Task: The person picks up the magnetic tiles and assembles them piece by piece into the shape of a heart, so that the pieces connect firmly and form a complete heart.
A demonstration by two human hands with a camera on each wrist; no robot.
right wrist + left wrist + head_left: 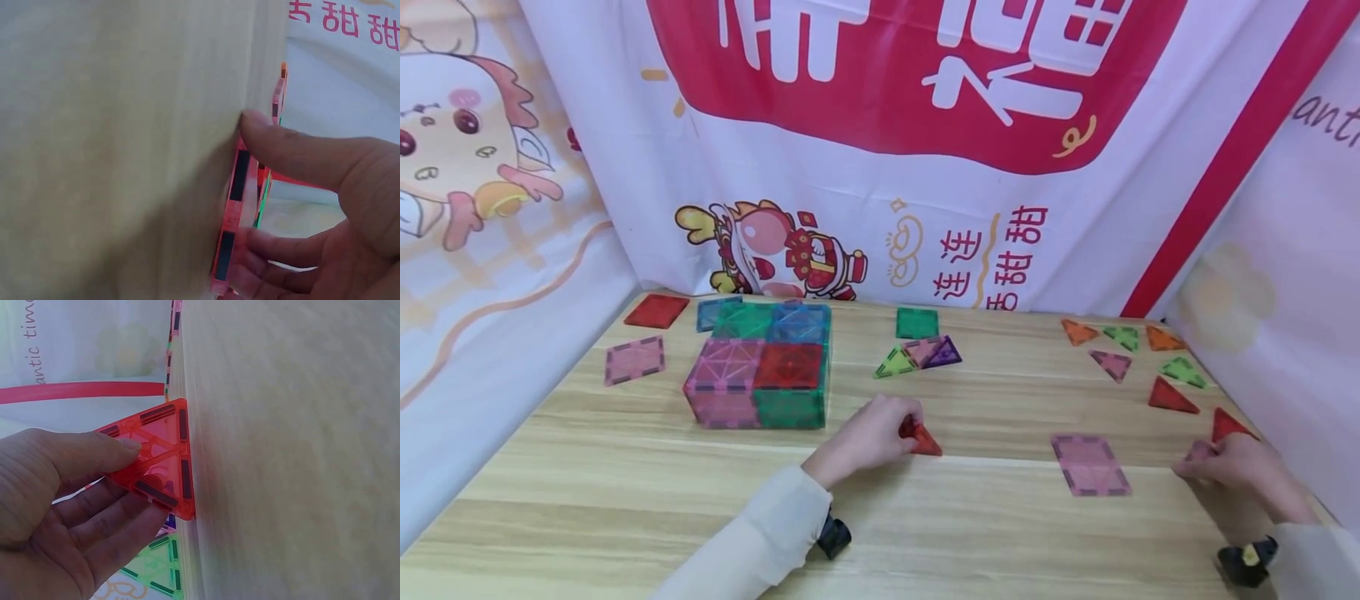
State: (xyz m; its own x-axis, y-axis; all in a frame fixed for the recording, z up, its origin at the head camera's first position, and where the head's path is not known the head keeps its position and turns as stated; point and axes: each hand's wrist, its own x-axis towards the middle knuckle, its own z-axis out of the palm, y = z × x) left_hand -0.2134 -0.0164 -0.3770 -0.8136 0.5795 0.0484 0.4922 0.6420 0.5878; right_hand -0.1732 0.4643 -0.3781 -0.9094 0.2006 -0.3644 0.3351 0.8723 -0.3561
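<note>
In the head view my left hand [880, 429] is low over the table, right of the tile box. Its thumb and fingers pinch a red triangular magnetic tile [165, 450], one edge along the tabletop. Far to the right, my right hand [1243, 467] has its thumb and fingertips at the edges of another red triangular tile [1228, 423], partly hidden by the hand. The right wrist view shows this reddish tile [232, 212] edge-on, between thumb and fingers, close to the wood. A pink rectangular tile [1090, 464] lies between the hands.
A box of pink, red, green and blue tiles [790, 408] stands left of centre. Beyond my left hand lie a green square [917, 322] and a row of small triangles [921, 353]. Several loose triangles, including a red one [1172, 396], lie at the right. Printed cloth [820, 175] hangs behind.
</note>
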